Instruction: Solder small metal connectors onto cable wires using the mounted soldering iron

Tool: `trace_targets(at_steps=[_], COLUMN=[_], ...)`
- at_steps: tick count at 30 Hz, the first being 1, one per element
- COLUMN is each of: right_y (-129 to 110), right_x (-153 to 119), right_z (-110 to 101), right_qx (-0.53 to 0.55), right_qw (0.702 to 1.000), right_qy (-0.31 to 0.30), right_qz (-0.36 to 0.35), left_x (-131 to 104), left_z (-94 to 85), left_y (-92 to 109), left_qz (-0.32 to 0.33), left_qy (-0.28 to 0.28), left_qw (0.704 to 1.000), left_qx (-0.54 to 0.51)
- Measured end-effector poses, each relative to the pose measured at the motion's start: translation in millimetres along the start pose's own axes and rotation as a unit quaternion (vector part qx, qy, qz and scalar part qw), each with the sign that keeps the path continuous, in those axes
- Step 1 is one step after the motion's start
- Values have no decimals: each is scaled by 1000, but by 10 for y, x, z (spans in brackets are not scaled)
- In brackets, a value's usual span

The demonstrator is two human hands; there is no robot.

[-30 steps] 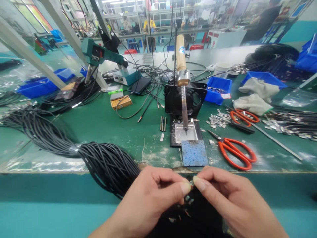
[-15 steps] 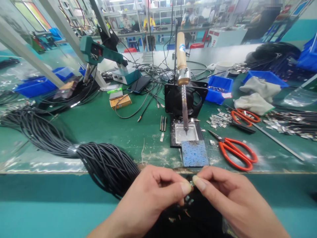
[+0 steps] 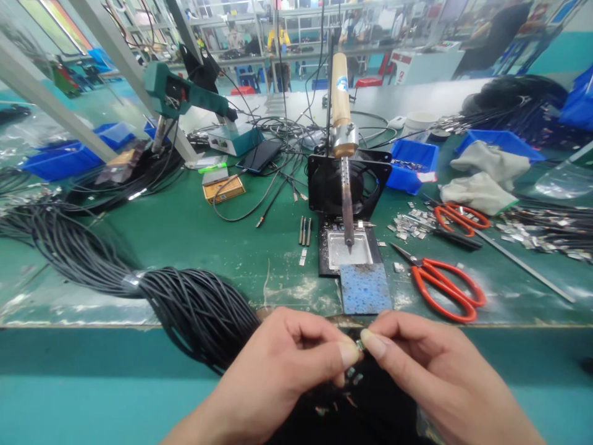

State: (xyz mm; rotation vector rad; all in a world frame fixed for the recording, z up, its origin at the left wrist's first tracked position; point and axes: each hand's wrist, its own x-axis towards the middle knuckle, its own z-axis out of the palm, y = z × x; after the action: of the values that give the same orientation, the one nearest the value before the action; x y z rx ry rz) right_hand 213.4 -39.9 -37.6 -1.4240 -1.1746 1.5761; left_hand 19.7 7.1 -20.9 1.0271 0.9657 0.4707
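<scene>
My left hand (image 3: pixel 282 371) and my right hand (image 3: pixel 430 377) meet thumb to thumb just below the bench's front edge. Between the fingertips they pinch a small metal terminal (image 3: pixel 359 348) on the end of a black cable. A thick bundle of black cables (image 3: pixel 194 309) runs from the left over the bench edge and down under my hands. More metal-tipped cable ends (image 3: pixel 349 377) hang below my fingers. Straight ahead, a soldering iron (image 3: pixel 345 167) with a wooden handle stands tip-down over a small metal tray (image 3: pixel 349 250), with a blue sponge (image 3: pixel 365 287) in front of it.
Orange-handled scissors (image 3: pixel 445 284) lie right of the sponge, a second pair (image 3: pixel 461 216) behind them beside loose metal terminals (image 3: pixel 410 224). A black fan (image 3: pixel 349 185) stands behind the iron. Blue bins (image 3: pixel 412 164), white gloves (image 3: pixel 482 179) and a green tool (image 3: pixel 185 99) sit further back.
My hands hold the same pinch; the view has only drifted slightly.
</scene>
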Motion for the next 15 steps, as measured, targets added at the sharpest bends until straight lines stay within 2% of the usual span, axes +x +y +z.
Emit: trace_targets(at_steps=[15], right_y=[9], right_x=[1], right_z=[25], right_qx=[13], right_qw=[999], right_qy=[20], right_qz=[-23], left_x=[22], left_z=[26], left_y=[26], left_qz=[-10], left_qy=[11], left_qw=[1000], left_qx=[-4])
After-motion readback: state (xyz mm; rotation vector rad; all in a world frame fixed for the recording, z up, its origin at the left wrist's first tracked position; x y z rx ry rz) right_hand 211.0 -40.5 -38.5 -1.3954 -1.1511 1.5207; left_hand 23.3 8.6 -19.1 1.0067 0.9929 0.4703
